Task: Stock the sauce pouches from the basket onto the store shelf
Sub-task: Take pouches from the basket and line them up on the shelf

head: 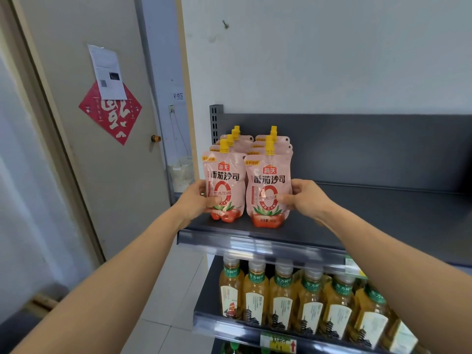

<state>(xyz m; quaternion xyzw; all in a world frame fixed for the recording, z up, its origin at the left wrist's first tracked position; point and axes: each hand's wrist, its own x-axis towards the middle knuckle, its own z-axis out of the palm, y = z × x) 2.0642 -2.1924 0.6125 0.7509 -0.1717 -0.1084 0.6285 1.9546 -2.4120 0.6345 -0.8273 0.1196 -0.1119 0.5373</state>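
Two rows of pink sauce pouches with yellow caps stand upright at the left end of the dark grey top shelf (370, 213). My left hand (198, 199) grips the front pouch of the left row (224, 185) by its left edge. My right hand (305, 198) grips the front pouch of the right row (268, 192) by its right edge. Both front pouches rest on the shelf near its front lip. Several more pouches (240, 144) line up behind them, mostly hidden. The basket is out of view.
Right of the pouches the top shelf runs on. Below it, a shelf holds a row of yellow tea bottles (306, 300). A grey door (102, 123) with a red paper sign stands at the left, and a white wall rises behind the shelf.
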